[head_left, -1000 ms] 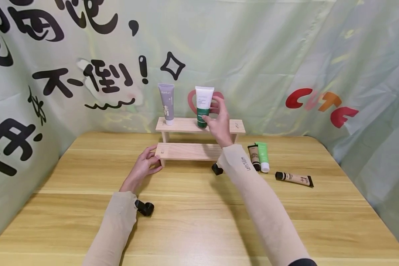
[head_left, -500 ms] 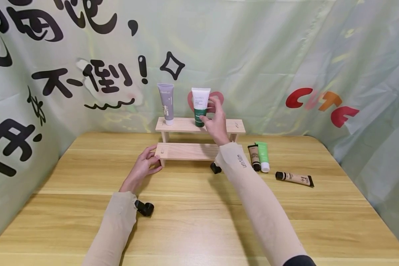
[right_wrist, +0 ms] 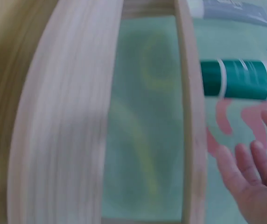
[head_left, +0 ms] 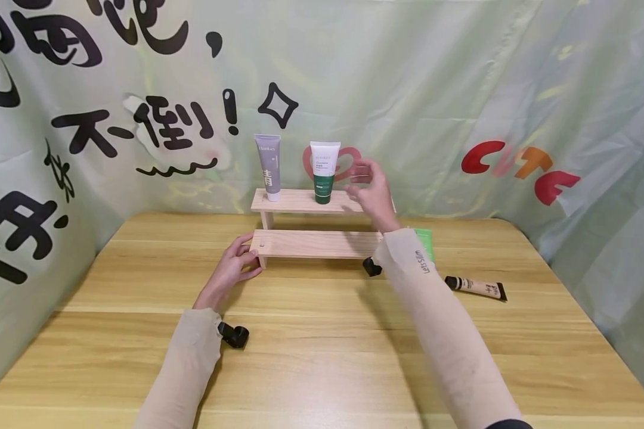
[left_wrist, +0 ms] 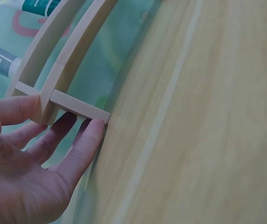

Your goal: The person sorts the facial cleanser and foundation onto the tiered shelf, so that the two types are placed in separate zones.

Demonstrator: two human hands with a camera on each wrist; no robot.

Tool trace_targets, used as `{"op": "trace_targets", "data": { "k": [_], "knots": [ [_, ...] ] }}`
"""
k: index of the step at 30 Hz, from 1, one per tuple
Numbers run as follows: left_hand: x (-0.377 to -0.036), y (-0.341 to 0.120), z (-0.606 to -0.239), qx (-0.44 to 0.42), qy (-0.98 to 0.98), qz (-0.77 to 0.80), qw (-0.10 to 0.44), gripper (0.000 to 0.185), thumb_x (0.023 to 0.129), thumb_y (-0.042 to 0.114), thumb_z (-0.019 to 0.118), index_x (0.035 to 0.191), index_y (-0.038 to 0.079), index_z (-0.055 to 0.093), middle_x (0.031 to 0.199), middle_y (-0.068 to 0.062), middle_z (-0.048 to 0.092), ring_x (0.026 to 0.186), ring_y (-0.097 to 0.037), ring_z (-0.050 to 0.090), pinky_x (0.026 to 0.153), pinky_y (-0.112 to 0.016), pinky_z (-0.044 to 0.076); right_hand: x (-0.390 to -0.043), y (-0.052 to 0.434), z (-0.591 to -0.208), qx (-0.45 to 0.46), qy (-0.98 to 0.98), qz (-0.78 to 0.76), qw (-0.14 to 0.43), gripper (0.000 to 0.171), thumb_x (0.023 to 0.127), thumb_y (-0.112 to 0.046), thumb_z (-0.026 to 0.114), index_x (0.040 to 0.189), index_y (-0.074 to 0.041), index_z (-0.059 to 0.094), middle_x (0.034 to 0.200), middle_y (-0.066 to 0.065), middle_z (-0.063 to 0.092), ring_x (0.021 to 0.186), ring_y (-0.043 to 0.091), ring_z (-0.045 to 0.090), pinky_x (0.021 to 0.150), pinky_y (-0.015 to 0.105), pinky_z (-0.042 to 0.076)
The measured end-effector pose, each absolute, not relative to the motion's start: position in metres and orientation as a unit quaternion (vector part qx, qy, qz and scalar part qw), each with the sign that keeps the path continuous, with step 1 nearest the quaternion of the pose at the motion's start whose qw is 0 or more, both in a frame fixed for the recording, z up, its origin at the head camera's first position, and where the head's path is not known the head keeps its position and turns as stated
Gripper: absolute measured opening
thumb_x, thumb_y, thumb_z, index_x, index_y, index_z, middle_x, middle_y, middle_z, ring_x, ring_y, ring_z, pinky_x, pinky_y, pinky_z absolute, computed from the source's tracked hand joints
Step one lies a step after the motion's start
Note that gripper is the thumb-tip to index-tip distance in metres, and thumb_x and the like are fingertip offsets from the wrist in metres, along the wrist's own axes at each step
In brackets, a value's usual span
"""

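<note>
A two-tier wooden display stand stands at the back of the table. On its upper board, a lilac squeeze tube is upright at the left, and a white-and-green squeeze tube is upright near the middle. My left hand holds the stand's left end; in the left wrist view the thumb presses the lower board and the fingers lie along the leg. Beside the white-and-green tube, to its right, my right hand is apart from it, fingers spread and holding nothing.
On the table right of the stand lies a light green tube, partly covered by my right sleeve. Further right lies a beige tube with a black cap. A printed cloth hangs behind the table.
My right hand has shifted the white-and-green tube slightly left, let it go and drawn back to the right. The left hand has stayed on the stand.
</note>
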State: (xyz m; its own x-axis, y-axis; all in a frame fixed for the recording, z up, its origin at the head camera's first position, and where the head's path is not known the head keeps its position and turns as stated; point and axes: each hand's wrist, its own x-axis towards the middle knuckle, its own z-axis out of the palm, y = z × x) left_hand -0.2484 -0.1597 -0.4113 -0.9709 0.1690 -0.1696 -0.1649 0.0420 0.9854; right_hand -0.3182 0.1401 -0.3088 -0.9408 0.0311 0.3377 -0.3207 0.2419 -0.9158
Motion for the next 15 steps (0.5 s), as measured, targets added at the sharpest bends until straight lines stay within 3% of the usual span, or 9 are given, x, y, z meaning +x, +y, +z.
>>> {"op": "trace_targets", "data": {
  "k": [8,15],
  "knots": [
    [-0.247,-0.160,-0.410,-0.001,0.714,0.689,0.121,0.053,0.111,0.010,0.036,0.161,0.008,0.022,0.153,-0.026,0.035,0.133,-0.040,0.043,0.104,-0.043,0.049,-0.311,0.181,-0.309,0.061,-0.776,0.621,0.093,0.056,0.091,0.012,0.065,0.143,0.008,0.045,0.134,0.030,0.053,0.120,0.039,0.054,0.088,0.031,0.057],
    [-0.246,-0.160,-0.410,0.006,0.716,0.688,0.121,0.054,0.111,0.011,0.036,0.162,0.007,0.020,0.150,-0.027,0.035,0.130,-0.040,0.045,0.103,-0.042,0.050,-0.301,0.211,-0.311,0.044,-0.771,0.629,0.090,0.055,0.096,0.008,0.062,0.146,0.008,0.040,0.135,0.030,0.048,0.107,0.022,0.055,0.092,0.032,0.057]
  ]
}}
